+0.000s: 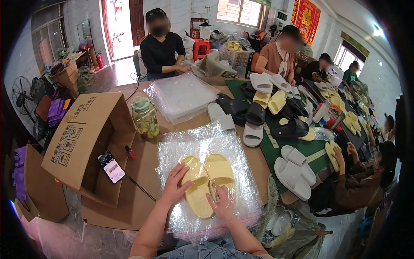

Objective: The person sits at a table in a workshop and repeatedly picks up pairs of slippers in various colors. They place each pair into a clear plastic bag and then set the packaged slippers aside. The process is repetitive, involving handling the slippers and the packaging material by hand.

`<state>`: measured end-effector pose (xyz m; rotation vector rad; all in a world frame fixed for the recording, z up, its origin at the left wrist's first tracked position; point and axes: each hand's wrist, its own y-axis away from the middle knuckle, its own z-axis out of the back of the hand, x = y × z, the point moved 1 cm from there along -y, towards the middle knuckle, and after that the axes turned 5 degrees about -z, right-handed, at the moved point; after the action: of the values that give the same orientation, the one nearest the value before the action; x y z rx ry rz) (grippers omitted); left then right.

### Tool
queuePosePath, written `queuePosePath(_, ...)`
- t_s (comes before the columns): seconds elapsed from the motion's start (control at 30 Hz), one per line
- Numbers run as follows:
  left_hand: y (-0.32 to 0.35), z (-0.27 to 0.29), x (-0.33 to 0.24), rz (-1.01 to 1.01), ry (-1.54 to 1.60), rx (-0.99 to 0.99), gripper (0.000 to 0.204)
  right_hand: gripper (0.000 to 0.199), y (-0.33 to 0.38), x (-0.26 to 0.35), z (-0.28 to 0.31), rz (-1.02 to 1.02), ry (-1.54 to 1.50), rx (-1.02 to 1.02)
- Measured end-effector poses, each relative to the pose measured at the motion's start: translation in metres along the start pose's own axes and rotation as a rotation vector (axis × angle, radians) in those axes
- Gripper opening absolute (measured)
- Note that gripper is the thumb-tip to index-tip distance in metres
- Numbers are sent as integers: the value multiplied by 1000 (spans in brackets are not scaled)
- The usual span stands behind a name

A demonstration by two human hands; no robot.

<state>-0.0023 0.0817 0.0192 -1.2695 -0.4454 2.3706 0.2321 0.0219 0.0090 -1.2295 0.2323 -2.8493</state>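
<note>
The left hand [174, 184] spreads its fingers along the outer edge of the left slipper [199, 202], thumb apart. The right hand [223, 203] overlies the right slipper [219, 166], fingers bent near its inner edge; pinching, I cannot tell. Clear bags [172, 146] lie beneath.
</note>
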Motion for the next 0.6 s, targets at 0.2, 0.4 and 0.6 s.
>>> queuePosePath(0.2,-1,0,-1,-8,8,-7,61,54,0,2,2,-14,-13,11)
queuePosePath(0.4,0,-1,2,-5,-5,-11,60,52,0,1,1,42,-17,-19)
queuePosePath(0.6,-1,0,-1,2,-4,-9,60,53,0,3,3,-1,-14,16)
